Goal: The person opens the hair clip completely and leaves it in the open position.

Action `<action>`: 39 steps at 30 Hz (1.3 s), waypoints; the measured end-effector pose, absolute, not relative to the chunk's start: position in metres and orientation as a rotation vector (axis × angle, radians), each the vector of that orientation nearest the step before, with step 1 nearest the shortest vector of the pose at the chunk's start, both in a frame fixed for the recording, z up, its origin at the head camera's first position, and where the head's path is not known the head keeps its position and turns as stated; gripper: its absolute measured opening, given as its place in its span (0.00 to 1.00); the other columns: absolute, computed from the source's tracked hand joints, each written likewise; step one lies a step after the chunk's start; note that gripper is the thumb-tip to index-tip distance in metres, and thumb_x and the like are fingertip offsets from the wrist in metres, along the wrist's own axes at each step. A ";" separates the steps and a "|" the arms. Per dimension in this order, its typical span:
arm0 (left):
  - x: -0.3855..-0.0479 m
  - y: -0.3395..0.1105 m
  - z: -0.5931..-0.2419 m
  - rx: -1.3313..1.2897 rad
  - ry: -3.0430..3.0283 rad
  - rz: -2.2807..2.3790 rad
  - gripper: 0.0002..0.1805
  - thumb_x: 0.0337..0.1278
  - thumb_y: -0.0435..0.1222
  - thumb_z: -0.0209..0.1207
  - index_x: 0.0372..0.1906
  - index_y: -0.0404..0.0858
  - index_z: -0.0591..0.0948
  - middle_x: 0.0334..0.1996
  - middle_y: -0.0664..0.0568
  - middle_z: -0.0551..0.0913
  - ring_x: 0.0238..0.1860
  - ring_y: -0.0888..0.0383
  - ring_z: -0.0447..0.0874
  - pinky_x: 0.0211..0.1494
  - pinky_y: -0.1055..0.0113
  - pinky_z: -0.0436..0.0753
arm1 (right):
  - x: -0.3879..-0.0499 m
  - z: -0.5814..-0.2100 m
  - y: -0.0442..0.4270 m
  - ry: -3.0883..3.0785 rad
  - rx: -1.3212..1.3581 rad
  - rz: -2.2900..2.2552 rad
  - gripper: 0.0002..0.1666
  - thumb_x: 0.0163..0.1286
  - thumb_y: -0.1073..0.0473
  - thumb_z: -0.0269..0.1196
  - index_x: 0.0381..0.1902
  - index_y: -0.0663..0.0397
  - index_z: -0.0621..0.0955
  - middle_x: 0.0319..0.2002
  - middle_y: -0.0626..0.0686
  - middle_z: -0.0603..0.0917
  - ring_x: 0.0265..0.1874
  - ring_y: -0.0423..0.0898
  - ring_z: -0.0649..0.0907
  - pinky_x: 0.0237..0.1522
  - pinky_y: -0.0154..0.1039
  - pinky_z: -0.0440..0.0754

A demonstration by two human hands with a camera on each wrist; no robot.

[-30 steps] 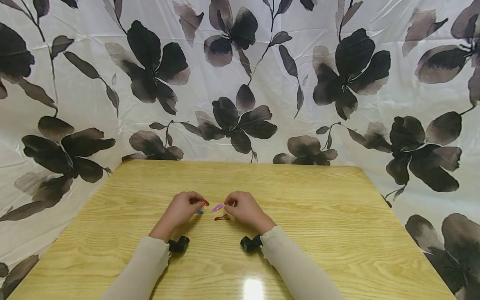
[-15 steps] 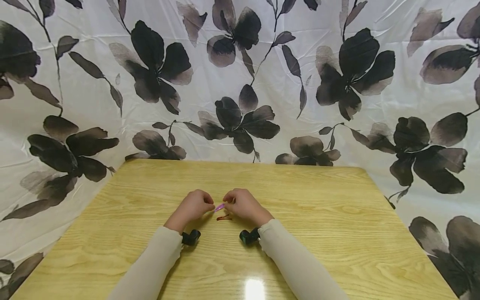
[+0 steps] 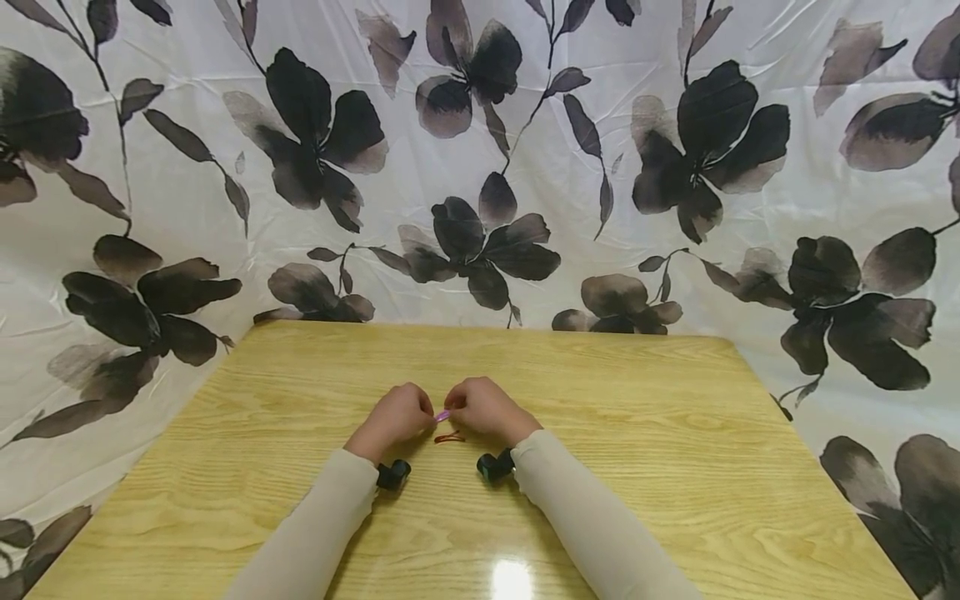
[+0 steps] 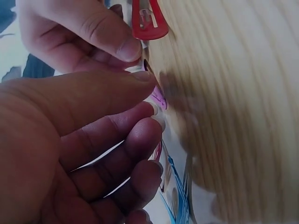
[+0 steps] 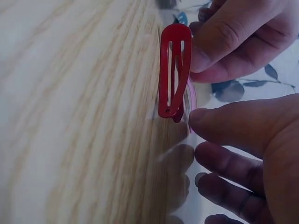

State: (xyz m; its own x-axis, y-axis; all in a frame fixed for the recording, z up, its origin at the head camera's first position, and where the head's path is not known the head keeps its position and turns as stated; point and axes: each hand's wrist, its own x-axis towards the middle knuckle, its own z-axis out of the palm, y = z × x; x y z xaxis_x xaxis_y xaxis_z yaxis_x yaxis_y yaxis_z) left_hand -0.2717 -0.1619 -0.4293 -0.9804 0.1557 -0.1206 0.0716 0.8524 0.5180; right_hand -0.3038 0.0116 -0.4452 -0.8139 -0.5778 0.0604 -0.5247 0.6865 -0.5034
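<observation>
Now the pink clip (image 3: 442, 415) is sitting between 2 hands, on or just above the wood; I can't tell which. The left hand (image 3: 397, 412) is pinching its left end with thumb and fingertip, while the right hand (image 3: 487, 408) is gripping the right end. And that's the change: the left hand is working further right than 1 second ago, with no red showing at its fingertips any more. So attention is apparently settling on this 1 clip, 2-handed. Just to the near side, a red clip (image 3: 450, 437) is resting on the table (image 3: 600, 467), seemingly untouched. Over left, something blue (image 4: 180, 200) is peeking past the left fingers. Beyond the far edge, a flowered cloth (image 3: 570, 175) is hanging.
</observation>
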 end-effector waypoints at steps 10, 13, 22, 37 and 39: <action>-0.273 -0.158 -0.432 0.234 2.907 0.791 0.05 0.52 0.33 0.67 0.24 0.40 0.84 0.21 0.54 0.80 0.25 0.58 0.74 0.30 0.68 0.71 | -0.307 -0.445 0.008 2.783 -0.977 -0.681 0.08 0.66 0.60 0.63 0.39 0.48 0.88 0.35 0.44 0.88 0.37 0.39 0.82 0.43 0.33 0.78; -0.273 -0.159 -0.432 0.239 2.919 0.794 0.05 0.52 0.33 0.67 0.24 0.40 0.84 0.22 0.55 0.80 0.26 0.58 0.74 0.31 0.68 0.71 | -0.306 -0.444 0.008 2.788 -0.974 -0.663 0.06 0.66 0.60 0.63 0.38 0.47 0.87 0.34 0.43 0.87 0.36 0.40 0.81 0.42 0.34 0.78; -0.271 -0.162 -0.435 0.262 2.943 0.779 0.07 0.50 0.31 0.64 0.20 0.40 0.81 0.18 0.55 0.78 0.24 0.58 0.72 0.28 0.68 0.69 | -0.304 -0.444 0.012 2.778 -0.979 -0.682 0.03 0.66 0.57 0.65 0.34 0.48 0.84 0.28 0.42 0.82 0.30 0.38 0.76 0.37 0.31 0.74; -0.272 -0.164 -0.437 0.349 2.964 0.778 0.07 0.55 0.33 0.61 0.24 0.43 0.80 0.21 0.55 0.78 0.24 0.58 0.72 0.30 0.67 0.70 | -0.303 -0.450 0.023 2.720 -0.878 -0.924 0.05 0.65 0.53 0.66 0.30 0.43 0.82 0.27 0.40 0.82 0.28 0.37 0.76 0.36 0.32 0.75; -0.271 -0.163 -0.435 0.346 2.963 0.813 0.07 0.57 0.33 0.61 0.25 0.43 0.80 0.21 0.55 0.78 0.25 0.58 0.72 0.30 0.66 0.71 | -0.303 -0.451 0.026 2.708 -0.846 -0.990 0.04 0.66 0.53 0.66 0.31 0.42 0.82 0.28 0.40 0.82 0.29 0.37 0.77 0.37 0.33 0.75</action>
